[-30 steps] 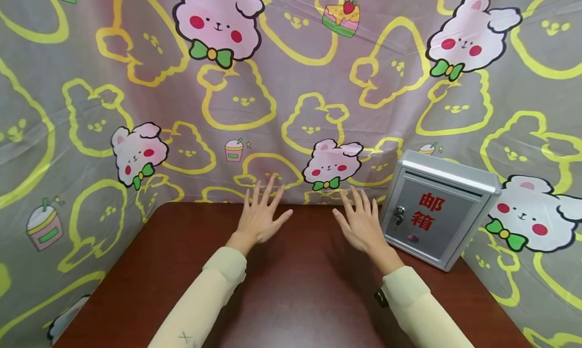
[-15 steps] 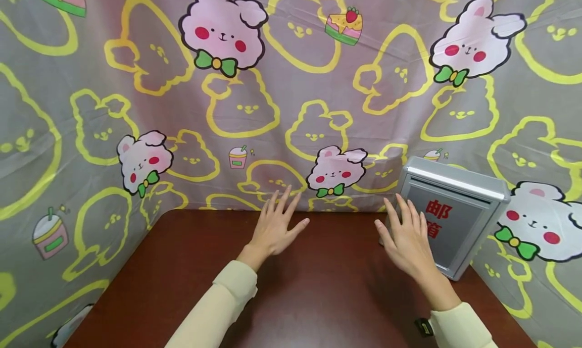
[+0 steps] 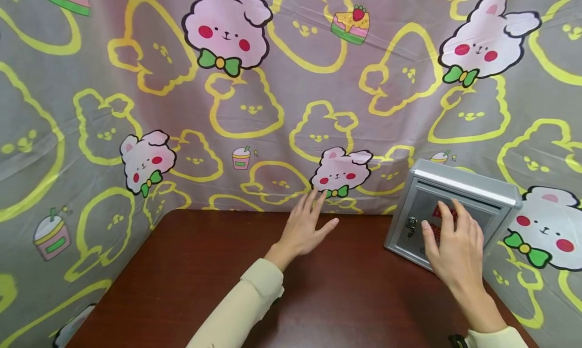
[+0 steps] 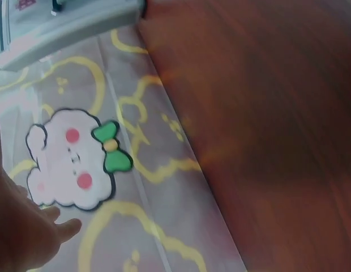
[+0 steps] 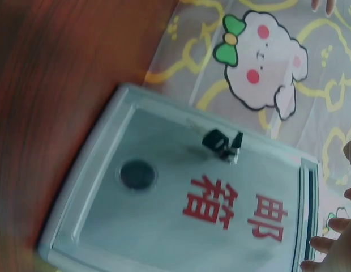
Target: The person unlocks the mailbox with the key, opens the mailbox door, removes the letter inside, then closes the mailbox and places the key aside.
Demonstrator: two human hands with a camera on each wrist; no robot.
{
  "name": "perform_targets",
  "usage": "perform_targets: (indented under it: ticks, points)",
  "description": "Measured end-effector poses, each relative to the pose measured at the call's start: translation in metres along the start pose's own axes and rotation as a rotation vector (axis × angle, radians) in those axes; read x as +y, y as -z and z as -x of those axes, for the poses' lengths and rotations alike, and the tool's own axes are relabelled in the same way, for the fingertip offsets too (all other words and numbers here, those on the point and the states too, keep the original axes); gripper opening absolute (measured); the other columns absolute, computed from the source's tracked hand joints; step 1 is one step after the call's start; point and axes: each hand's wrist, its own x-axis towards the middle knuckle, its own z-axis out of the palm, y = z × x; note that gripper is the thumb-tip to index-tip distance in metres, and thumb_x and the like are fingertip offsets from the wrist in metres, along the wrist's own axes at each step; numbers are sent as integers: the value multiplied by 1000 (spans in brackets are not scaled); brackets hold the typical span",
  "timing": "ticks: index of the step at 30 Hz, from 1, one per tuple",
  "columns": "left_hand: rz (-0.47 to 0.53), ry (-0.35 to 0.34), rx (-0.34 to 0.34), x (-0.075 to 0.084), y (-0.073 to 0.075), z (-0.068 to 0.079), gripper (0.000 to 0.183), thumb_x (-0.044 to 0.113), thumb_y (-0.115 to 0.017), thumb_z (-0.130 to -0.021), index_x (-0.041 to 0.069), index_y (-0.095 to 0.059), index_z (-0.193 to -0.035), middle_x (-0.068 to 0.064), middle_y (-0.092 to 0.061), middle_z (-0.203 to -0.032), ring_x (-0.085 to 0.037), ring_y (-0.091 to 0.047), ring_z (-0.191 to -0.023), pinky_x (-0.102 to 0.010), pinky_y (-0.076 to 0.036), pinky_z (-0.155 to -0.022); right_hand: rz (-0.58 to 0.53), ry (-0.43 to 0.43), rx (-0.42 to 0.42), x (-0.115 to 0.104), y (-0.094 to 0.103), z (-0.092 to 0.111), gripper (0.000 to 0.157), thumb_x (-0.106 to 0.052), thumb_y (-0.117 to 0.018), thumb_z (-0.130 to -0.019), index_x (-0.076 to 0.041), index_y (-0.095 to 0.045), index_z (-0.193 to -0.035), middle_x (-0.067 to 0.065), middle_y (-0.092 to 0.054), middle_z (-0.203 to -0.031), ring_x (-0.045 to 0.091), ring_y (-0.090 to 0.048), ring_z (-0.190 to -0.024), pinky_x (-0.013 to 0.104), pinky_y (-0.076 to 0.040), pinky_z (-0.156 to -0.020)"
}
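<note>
A silver metal mailbox (image 3: 414, 196) with red characters on its door stands at the back right of the table. A small lock with keys (image 3: 411, 226) sits at the left side of the door. My right hand (image 3: 456, 244) is in front of the mailbox, fingers slightly bent and holding nothing, covering part of the lettering in the head view. The mailbox door (image 5: 164, 226) and its keys (image 5: 221, 144) show large in the right wrist view. My left hand (image 3: 302, 229) is over the table left of the mailbox, fingers spread, with nothing in it.
The dark red-brown table (image 3: 204, 277) ends at a patterned curtain (image 3: 254, 105) behind and on both sides. The mailbox stands close to the curtain on the right. A dark wrist strap (image 3: 456, 341) shows at my right cuff.
My right hand has moved right, from beside the mailbox to in front of its door, its fingers bending a little. My left hand has also shifted right.
</note>
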Motion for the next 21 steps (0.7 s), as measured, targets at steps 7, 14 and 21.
perform_targets:
  ticks: [7, 14, 21]
  points:
    - [123, 23, -46, 23, -12, -17, 83, 71, -38, -99, 34, -6, -166, 0, -11, -172, -34, -20, -155, -60, -27, -121, 30, -75, 14, 18, 15, -4, 59, -27, -62, -96, -1, -47, -147, 28, -37, -155, 59, -38, -134, 71, -24, -112]
    - [214, 18, -85, 45, -28, -36, 83, 70, -42, -99, 40, -1, -164, 11, -7, -172, -31, -22, -155, -59, -30, -120, 41, -233, 123, 39, 25, 5, 57, -33, -57, -98, 2, -49, -143, 27, -37, -154, 58, -41, -131, 77, -32, -93]
    - [403, 48, -109, 59, -46, -55, 83, 67, -46, -99, 41, -3, -164, 14, -10, -171, -19, -22, -155, -56, -33, -119, 62, -370, 178, 49, 25, 20, 58, -36, -54, -99, 0, -46, -144, 27, -36, -148, 64, -44, -116, 80, -28, -75]
